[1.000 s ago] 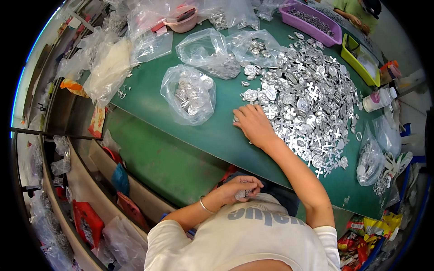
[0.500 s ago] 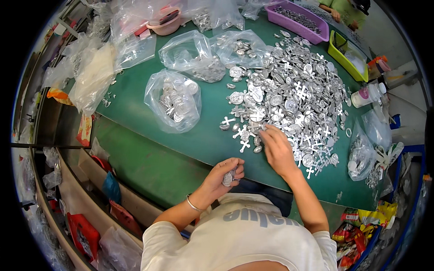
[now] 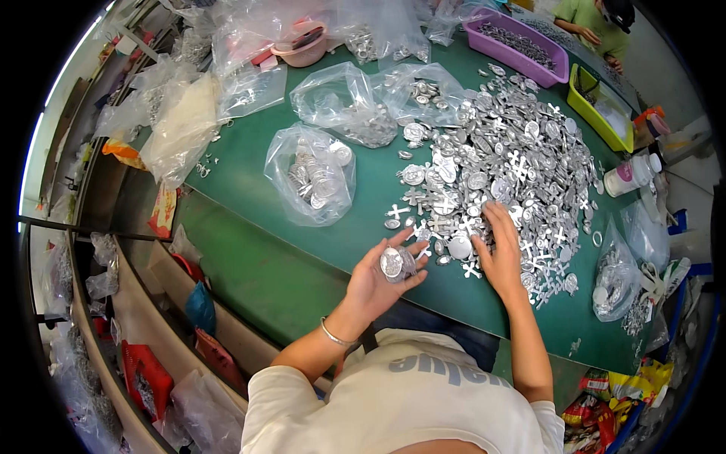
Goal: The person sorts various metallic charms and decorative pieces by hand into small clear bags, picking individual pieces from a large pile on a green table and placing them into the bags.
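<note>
My left hand [image 3: 378,280] is palm up at the near edge of the green table [image 3: 302,250], cupping a small stack of round silver metal discs [image 3: 395,262]. My right hand [image 3: 501,253] lies flat, fingers spread, on the near side of a big heap of silver discs and cross-shaped pieces [image 3: 507,174]. It touches loose pieces there; whether it grips one is hidden under the fingers. A clear plastic bag of discs [image 3: 314,178] lies left of the heap.
More clear bags [image 3: 355,106] sit behind, with a pink bowl [image 3: 302,45], a purple tray [image 3: 522,45] and a yellow-green tray [image 3: 601,113] farther back. A white bottle [image 3: 631,174] stands at the right. Another person [image 3: 597,19] sits at the far side.
My left hand rose from my lap to the table edge and turned palm up with the discs. My right hand slid from the heap's left part toward its near side.
</note>
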Demonstrator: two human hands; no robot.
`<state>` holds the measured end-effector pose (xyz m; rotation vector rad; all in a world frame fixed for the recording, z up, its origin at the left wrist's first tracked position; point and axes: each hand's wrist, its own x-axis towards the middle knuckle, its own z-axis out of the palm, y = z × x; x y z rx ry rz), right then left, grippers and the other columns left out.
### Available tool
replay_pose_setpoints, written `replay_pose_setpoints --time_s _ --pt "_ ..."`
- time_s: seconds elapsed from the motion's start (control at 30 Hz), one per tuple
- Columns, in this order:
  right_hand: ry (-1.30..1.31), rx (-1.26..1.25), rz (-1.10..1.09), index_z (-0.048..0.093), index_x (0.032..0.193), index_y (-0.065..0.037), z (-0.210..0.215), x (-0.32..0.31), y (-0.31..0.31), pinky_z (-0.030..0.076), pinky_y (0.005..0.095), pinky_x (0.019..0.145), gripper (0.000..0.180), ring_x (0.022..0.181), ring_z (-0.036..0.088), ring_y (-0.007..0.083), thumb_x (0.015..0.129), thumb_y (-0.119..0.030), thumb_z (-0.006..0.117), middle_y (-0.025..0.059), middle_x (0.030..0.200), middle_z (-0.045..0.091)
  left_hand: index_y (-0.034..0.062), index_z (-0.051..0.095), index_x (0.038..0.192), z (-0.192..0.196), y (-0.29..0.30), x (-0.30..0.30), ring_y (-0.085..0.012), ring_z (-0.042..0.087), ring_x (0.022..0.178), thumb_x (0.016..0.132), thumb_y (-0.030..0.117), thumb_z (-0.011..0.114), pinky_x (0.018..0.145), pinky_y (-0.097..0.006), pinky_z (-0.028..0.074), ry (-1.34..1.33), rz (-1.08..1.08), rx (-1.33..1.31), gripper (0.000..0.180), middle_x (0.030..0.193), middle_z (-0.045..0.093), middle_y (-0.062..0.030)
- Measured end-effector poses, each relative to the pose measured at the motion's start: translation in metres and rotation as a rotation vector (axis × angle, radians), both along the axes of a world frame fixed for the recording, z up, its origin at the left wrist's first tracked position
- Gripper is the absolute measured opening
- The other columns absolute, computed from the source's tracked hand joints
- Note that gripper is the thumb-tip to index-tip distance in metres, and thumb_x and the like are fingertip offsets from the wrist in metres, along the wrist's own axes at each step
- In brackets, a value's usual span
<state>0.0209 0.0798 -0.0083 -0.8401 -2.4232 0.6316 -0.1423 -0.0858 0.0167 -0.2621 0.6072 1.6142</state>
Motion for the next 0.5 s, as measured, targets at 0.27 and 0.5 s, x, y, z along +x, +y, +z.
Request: replay_pose_setpoints --time_s 0.27,0.5 --pt "0.004 0.069 -0.026 0.048 0.12 0.002 -0.005 0.004 0.004 0.031 0.0421 0.099 0.046 0.119 0.04 0.0347 0.078 -0.011 0.063 0.0171 0.127 0.045 0.0004 0.042 0.125 0.021 -0.012 -0.058 -0.0215 0.054 0.092 0.09 0.02 0.054 0.073 -0.031 0.049 0.494 0.404 0.073 0.042 0.106 0.053 -0.0093" --pt "-0.001 0.163 -0.089 0.051 0.115 0.001 -0.012 0.005 0.01 0.034 0.0406 0.095 0.044 0.111 0.043 0.0336 0.074 -0.005 0.065 0.0149 0.118 0.049 -0.0029 0.035 0.131 0.023 0.017 -0.123 -0.0202 0.046 0.11 0.091 0.01 0.046 0.094 -0.033 0.039 1.036 0.636 -0.214 0.044 0.122 0.044 -0.0131"
